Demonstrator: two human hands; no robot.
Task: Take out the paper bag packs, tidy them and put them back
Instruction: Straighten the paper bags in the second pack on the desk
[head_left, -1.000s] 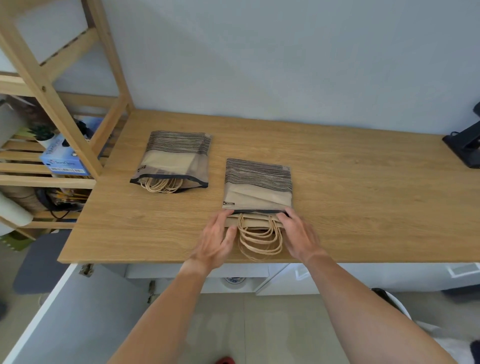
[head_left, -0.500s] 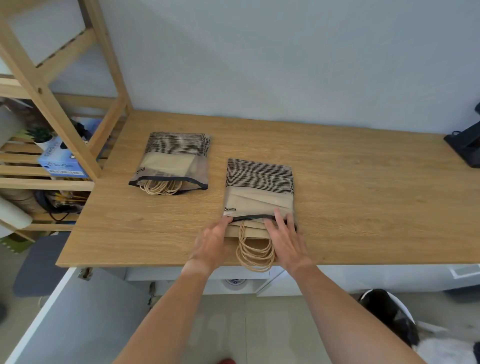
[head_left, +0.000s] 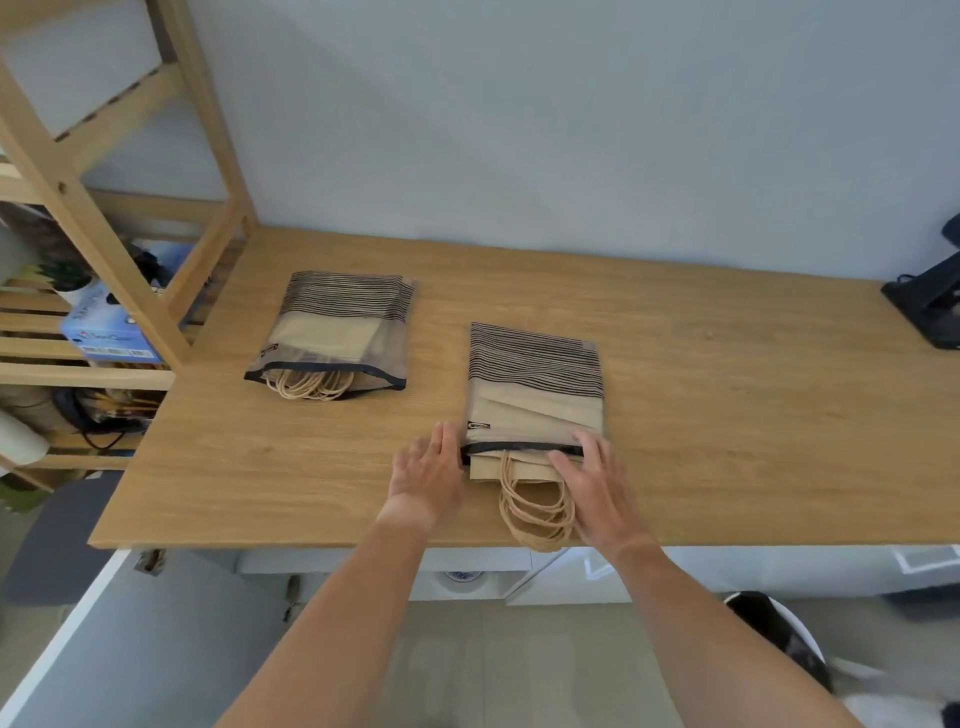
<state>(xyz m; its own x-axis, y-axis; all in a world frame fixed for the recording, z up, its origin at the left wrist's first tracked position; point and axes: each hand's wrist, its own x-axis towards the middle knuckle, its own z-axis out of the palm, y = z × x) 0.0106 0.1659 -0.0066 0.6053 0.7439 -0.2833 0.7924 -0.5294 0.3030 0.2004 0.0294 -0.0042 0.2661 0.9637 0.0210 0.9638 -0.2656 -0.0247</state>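
Two packs of brown paper bags in clear striped sleeves lie on the wooden table (head_left: 727, 415). The near pack (head_left: 535, 395) has its paper bags sticking out of the sleeve's black-edged mouth, and their twisted handles (head_left: 535, 512) reach the table's front edge. My left hand (head_left: 428, 470) lies flat on the table, fingers touching the sleeve's left front corner. My right hand (head_left: 592, 483) rests, fingers spread, on the protruding bags and the sleeve's mouth at the right. The far pack (head_left: 335, 332) lies untouched to the left.
A wooden shelf unit (head_left: 104, 223) stands at the left with a blue box (head_left: 111, 340) and a small plant on it. A black object (head_left: 930, 306) sits at the table's right end. The wall runs behind the table.
My left hand slid off the bags to the sleeve's left corner. My right hand moved from the right corner inward onto the protruding bags. The handles shifted nearer the table edge.
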